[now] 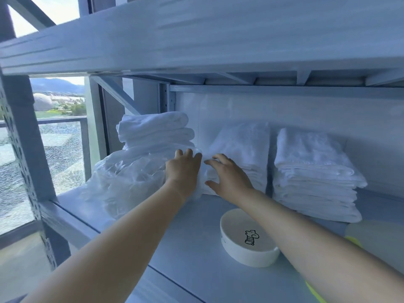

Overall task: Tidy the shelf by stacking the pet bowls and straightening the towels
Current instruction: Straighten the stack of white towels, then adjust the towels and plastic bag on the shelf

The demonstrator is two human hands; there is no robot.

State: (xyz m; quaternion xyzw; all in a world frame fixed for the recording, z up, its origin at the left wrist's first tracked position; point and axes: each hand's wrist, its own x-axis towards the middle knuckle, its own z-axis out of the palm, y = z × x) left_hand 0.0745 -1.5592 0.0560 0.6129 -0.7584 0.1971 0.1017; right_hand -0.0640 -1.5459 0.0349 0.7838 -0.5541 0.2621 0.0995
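Observation:
Three stacks of white towels stand along the back of the shelf (pixel 196 248). The left stack (pixel 153 130) sits partly on or behind a crinkled clear plastic bag (pixel 126 178). My left hand (pixel 183 169) presses flat against the right side of that bag and stack, fingers straight. My right hand (pixel 227 176) rests with spread, slightly bent fingers on the front left of the middle stack (pixel 244 145). The right stack (pixel 312 171) is untouched. A white pet bowl (pixel 247 239) with a small black drawing inside stands near the shelf's front, under my right forearm.
The upper shelf board (pixel 196 38) hangs low over the towels. A perforated metal upright (pixel 19 132) frames the left side, with a window behind it. A pale yellow-green object (pixel 371 235) lies blurred at the right edge.

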